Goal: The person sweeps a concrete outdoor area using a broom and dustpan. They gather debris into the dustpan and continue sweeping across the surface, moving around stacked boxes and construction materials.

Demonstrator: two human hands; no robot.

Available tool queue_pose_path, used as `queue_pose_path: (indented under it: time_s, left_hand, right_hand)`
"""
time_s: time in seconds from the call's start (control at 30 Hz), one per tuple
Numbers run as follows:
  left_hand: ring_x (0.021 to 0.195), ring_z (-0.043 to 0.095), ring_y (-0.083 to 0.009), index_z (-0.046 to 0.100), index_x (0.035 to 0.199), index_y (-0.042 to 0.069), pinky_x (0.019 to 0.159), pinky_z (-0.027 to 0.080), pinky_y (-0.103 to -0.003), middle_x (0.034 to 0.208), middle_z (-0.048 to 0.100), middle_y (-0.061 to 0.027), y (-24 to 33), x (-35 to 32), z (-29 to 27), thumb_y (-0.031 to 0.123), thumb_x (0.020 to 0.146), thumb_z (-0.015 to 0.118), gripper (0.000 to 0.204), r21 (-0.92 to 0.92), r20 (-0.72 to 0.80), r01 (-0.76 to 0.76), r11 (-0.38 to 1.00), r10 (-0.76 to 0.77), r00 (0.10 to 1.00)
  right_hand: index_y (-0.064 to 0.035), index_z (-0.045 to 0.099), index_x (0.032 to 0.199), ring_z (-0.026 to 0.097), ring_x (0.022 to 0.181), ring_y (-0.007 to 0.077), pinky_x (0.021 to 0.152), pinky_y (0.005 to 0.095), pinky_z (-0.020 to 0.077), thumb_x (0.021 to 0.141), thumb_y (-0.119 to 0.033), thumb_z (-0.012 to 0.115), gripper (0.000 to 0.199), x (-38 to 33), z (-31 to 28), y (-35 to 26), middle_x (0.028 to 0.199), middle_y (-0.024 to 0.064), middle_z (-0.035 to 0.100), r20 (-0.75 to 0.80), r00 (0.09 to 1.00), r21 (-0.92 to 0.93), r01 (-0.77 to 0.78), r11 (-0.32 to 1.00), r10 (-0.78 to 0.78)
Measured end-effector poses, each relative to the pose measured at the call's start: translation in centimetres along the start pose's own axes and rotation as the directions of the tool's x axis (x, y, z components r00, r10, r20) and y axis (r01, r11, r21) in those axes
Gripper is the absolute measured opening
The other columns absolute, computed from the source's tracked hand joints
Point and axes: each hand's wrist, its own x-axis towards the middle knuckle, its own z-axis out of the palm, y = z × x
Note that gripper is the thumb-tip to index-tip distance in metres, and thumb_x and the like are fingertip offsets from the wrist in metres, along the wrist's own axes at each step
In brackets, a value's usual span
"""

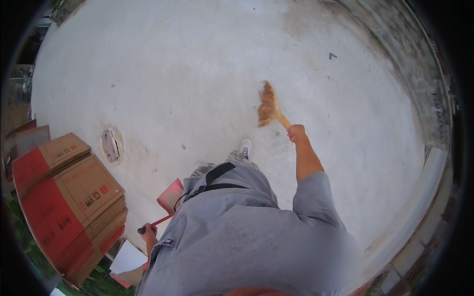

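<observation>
My right hand (pixel 296 132), out in front and to the right, is closed around the handle of a short straw broom (pixel 268 106). The broom's brown bristles fan out to the left, over or on the pale concrete floor; whether they touch it I cannot tell. Low at my left side, my left hand (pixel 149 234) grips the thin handle of a red dustpan (pixel 170 196), whose black end sticks out past my fingers. My shirt partly hides the dustpan's pan. One light-coloured shoe (pixel 246 147) shows below my camouflage trousers.
A tall stack of flattened red and brown cardboard boxes (pixel 91 190) stands at the left. Beyond it a worn cover (pixel 110 145) is set in the floor. A small dark scrap (pixel 333 55) lies far right, near a weathered wall (pixel 414 54). A white sheet (pixel 128 257) is at lower left.
</observation>
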Motion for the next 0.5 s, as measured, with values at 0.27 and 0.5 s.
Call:
queue_pose_path:
  time_s: [0.27,0.5]
  left_hand:
    - [0.050,0.058,-0.0159,0.059,0.097,0.007,0.043,0.048,-0.025,0.065,0.062,-0.0070,6.3,1.3,7.1,0.018,0.086,0.060,0.015,0.040,0.154,-0.046,0.998,0.039,0.987]
    - [0.056,0.059,-0.0140,0.058,0.096,0.007,0.050,0.046,-0.022,0.068,0.061,-0.0052,12.6,7.7,21.5,0.021,0.087,0.062,0.017,0.009,0.338,0.021,1.000,-0.023,0.941]
  right_hand:
    - [0.0054,0.040,0.117,0.062,0.103,0.0361,0.086,0.0411,0.0520,0.083,-0.012,0.056,0.041,-1.7,3.3,-2.2,0.112,0.0268,0.059,-0.484,0.864,-0.306,-0.021,0.952,-0.137]
    - [0.0100,0.050,0.095,0.058,0.051,0.0233,0.037,0.0337,0.0456,0.076,0.005,0.054,0.021,-4.9,6.8,-4.6,0.078,0.0173,0.058,-0.082,0.995,0.279,-0.029,0.960,0.053]
